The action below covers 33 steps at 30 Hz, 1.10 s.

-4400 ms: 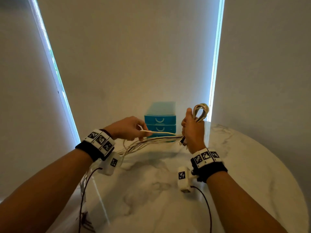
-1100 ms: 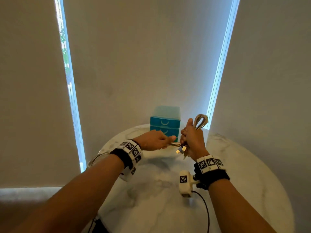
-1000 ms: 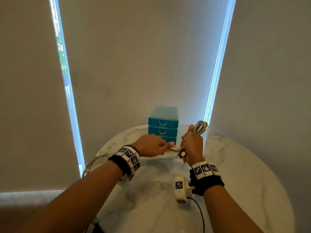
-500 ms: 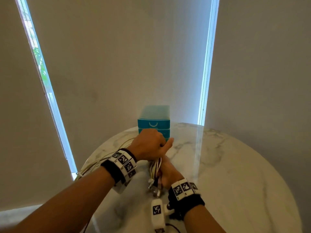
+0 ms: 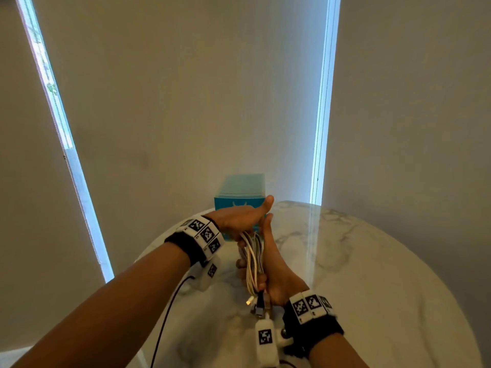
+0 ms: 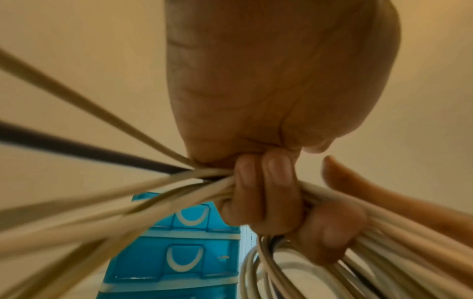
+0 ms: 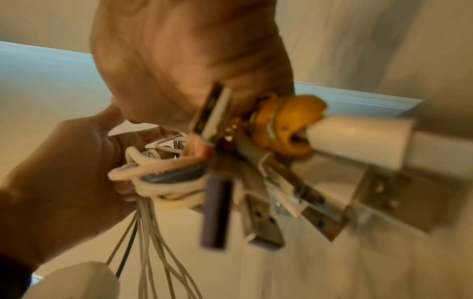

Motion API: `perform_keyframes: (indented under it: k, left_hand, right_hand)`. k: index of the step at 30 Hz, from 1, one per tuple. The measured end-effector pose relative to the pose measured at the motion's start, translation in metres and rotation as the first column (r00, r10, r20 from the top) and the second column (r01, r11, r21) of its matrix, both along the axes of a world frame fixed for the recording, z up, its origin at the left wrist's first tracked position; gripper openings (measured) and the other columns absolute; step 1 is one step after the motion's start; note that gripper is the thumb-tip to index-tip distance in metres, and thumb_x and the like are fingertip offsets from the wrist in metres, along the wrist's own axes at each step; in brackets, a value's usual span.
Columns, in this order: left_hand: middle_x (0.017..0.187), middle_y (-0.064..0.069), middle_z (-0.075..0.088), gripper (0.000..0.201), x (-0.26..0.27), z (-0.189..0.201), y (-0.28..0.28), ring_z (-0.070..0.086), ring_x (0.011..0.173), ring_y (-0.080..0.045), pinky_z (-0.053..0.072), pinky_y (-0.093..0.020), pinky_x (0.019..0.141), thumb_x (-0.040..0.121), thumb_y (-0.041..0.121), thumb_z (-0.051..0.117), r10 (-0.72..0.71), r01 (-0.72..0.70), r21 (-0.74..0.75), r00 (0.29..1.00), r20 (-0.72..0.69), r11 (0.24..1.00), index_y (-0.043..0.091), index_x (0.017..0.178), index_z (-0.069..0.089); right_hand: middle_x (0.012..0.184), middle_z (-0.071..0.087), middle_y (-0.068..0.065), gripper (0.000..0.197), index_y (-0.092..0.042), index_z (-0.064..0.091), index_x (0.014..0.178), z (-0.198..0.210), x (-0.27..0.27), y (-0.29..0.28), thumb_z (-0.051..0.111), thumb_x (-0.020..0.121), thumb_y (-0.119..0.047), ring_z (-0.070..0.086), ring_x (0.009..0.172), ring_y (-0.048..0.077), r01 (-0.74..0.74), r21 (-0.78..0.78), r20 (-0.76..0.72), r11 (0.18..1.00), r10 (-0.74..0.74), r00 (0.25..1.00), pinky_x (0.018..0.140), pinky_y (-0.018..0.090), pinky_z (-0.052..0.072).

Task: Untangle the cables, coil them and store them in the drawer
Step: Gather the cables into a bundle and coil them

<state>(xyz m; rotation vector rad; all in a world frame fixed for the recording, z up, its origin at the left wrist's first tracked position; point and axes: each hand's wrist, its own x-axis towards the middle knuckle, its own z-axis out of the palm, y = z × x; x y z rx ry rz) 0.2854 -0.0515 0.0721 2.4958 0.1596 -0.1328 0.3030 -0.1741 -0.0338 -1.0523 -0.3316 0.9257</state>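
Head view. Right hand (image 5: 276, 277) held palm-side left above the table (image 5: 372, 274), acting as the former for the coil: a long flat loop of cables (image 5: 252, 261) runs along it from fingertips to heel, plugs (image 5: 259, 305) dangling near the wrist. Left hand (image 5: 239, 216) crosses over the far end of the loop, thumb stuck out, placed there, I judge, to lay the next turn over the right fingers. Drawer unit (image 5: 240, 192) stands just behind both hands at the table's far edge; its drawers look closed, so storing is not yet begun.

Left wrist view. Left grip is pressed together: fingers (image 6: 268, 182) curled tight round a bunch of cables (image 6: 128, 202), mostly white with one dark strand. The free lengths fan out toward the camera, taut. Below the knuckles the wound loops (image 6: 268, 269) hang in front of the blue drawers (image 6: 179, 257). A finger of the other hand (image 6: 371, 188) lies along the loops.

Right wrist view. Blurred. Right hand (image 7: 192, 66) clamps the plug ends (image 7: 217, 202) against its palm; USB-type heads stick out below. How many fingers wrap the loop is hard to say here, but the grip is clearly closed on it. Left hand (image 7: 64, 172) holds the loop's other end, loose strands (image 7: 153, 242) trailing downward.
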Motion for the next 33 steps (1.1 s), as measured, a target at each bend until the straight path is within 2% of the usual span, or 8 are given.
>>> perform_keyframes:
  k: [3,8,12,15,19,24,29,33]
  left_hand:
    - [0.065,-0.008,0.064,0.104,-0.002,0.008,0.002,0.056,0.036,-0.008,0.044,-0.017,0.039,0.100,0.079,0.008,0.029,-0.030,-0.016,0.999,-0.029,0.999,-0.002,0.121,0.070]
    - [0.062,-0.005,0.066,0.103,-0.002,0.012,-0.002,0.059,0.048,-0.014,0.054,-0.024,0.060,0.100,0.081,0.009,0.021,-0.020,0.197,1.000,-0.003,0.980,0.014,0.083,0.085]
    - [0.057,0.000,0.065,0.077,0.000,0.006,0.005,0.054,0.046,-0.010,0.049,-0.024,0.059,0.110,0.066,0.033,0.084,-0.074,0.257,0.996,-0.029,0.963,0.017,0.084,0.086]
    - [0.057,-0.002,0.064,0.063,0.004,0.004,0.008,0.051,0.041,-0.009,0.043,-0.020,0.049,0.112,0.050,0.044,0.085,-0.080,0.230,0.996,-0.013,0.970,0.012,0.081,0.083]
    - [0.073,-0.004,0.072,0.071,0.008,0.008,0.001,0.060,0.058,-0.013,0.048,-0.024,0.062,0.114,0.052,0.036,0.094,-0.091,0.282,0.996,0.005,0.955,0.012,0.081,0.085]
    - [0.070,-0.008,0.071,0.066,0.011,0.004,-0.007,0.059,0.052,-0.016,0.052,-0.030,0.067,0.114,0.050,0.037,0.146,-0.132,0.288,0.989,-0.026,0.949,0.010,0.076,0.073]
    - [0.089,-0.010,0.073,0.055,0.016,0.007,-0.016,0.066,0.070,-0.021,0.059,-0.036,0.079,0.106,0.055,0.051,0.110,-0.088,0.357,0.993,-0.043,0.930,0.005,0.102,0.073]
    - [0.103,-0.014,0.075,0.040,0.008,0.023,-0.018,0.063,0.083,-0.020,0.053,-0.038,0.078,0.090,0.043,0.066,-0.078,0.146,0.343,0.975,-0.206,0.928,0.010,0.113,0.069]
  right_hand:
    - [0.074,0.051,0.010,0.093,-0.020,0.075,0.082,0.000,0.004,-0.001,0.051,0.061,-0.108,0.039,0.040,0.012,0.011,-0.031,0.028,0.999,-0.010,1.000,0.042,0.022,0.034]
    - [0.071,0.030,0.007,0.113,-0.010,0.078,0.096,-0.007,0.009,-0.005,0.048,0.056,-0.112,0.019,0.054,0.016,0.014,-0.028,0.032,1.000,-0.013,0.999,0.064,0.035,0.008]
    - [0.053,0.038,-0.002,0.088,-0.018,0.057,0.079,-0.006,0.013,-0.009,0.060,0.062,-0.104,0.033,0.037,0.007,-0.036,0.026,-0.009,0.999,0.036,0.999,0.042,0.022,0.020]
    - [0.054,0.035,-0.003,0.081,-0.022,0.044,0.064,-0.004,0.013,-0.012,0.065,0.060,-0.101,0.031,0.039,0.008,-0.055,-0.031,0.053,0.998,0.057,0.997,0.044,0.023,0.021]
    - [0.063,0.040,0.000,0.073,-0.009,0.063,0.095,-0.001,0.008,-0.017,0.087,0.070,-0.073,0.033,0.042,0.007,-0.118,-0.091,0.183,0.989,0.133,0.974,0.045,0.021,0.030]
    - [0.070,0.052,0.006,0.095,0.007,0.061,0.128,-0.006,0.003,-0.011,0.102,0.064,-0.050,0.036,0.045,0.013,-0.113,-0.224,0.333,0.968,0.186,0.924,0.046,0.026,0.035]
    - [0.059,0.058,-0.002,0.022,-0.006,0.078,0.096,0.002,0.007,-0.015,0.076,0.086,-0.025,0.039,0.042,0.010,0.020,-0.436,0.369,0.899,0.158,0.916,0.046,0.025,0.039]
    - [0.065,0.071,-0.001,0.029,-0.006,0.078,0.080,-0.001,0.017,-0.020,0.054,0.097,-0.012,0.051,0.044,0.008,0.096,-0.374,0.395,0.922,0.065,0.917,0.055,0.025,0.041]
